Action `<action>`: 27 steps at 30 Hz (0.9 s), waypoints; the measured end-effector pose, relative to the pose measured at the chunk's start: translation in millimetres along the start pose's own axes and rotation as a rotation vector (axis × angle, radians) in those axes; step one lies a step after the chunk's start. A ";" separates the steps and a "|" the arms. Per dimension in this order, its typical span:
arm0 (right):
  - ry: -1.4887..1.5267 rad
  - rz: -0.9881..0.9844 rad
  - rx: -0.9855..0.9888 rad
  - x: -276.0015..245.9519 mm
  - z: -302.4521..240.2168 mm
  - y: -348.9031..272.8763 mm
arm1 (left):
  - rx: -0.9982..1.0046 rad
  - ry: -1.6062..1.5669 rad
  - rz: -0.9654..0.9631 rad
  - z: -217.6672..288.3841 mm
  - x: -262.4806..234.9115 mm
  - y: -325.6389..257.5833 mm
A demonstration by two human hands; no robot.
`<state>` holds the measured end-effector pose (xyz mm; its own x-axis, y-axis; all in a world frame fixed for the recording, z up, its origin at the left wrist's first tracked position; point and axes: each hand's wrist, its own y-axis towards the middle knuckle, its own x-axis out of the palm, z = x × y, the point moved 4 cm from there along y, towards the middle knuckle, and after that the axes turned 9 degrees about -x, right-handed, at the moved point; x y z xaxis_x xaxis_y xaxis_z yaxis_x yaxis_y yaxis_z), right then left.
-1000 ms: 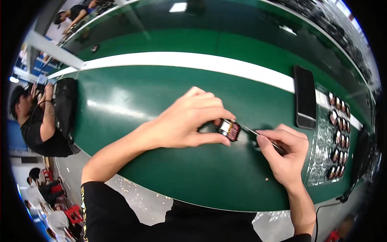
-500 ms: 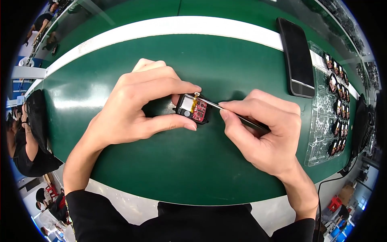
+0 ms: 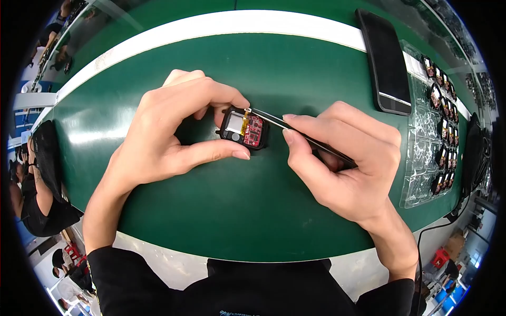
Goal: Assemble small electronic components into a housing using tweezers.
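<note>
Between the thumb and fingers of my left hand (image 3: pixel 163 131) sits a small black device housing (image 3: pixel 256 146), its inside facing up. A red circuit board (image 3: pixel 254 131), a silvery rectangular part (image 3: pixel 233 124) and a strip of yellow tape show inside it. My right hand (image 3: pixel 350 155) pinches a pair of slim metal tweezers (image 3: pixel 274 118). Their tips reach the housing's upper edge, at a small white piece (image 3: pixel 247 110) beside my left index fingertip. Whether the tips grip that piece is too small to tell.
A black phone (image 3: pixel 385 63) lies at the far right. Beside it a clear plastic tray (image 3: pixel 417 181) holds several similar device housings. A white strip (image 3: pixel 237 22) crosses the green table (image 3: pixel 253 216). Another person (image 3: pixel 42 195) sits at the left; a black cable (image 3: pixel 420 247) hangs at the right.
The whole view has shifted slightly. The tweezers' tips are still at the housing's upper edge, now opened a little wider from my right fingers. My left hand keeps its hold.
</note>
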<state>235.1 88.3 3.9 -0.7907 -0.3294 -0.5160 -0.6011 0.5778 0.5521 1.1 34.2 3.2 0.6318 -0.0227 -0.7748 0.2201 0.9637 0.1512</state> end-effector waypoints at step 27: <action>0.119 -0.078 0.088 2.4 2.8 -1.7 | 0.021 -0.139 -0.120 -14.0 -5.1 2.7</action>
<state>234.6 88.7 -0.2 -0.7535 -0.4588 -0.4710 -0.6526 0.6086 0.4513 -11.9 40.7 -1.1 0.6960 -0.1752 -0.6964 0.3148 0.9461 0.0766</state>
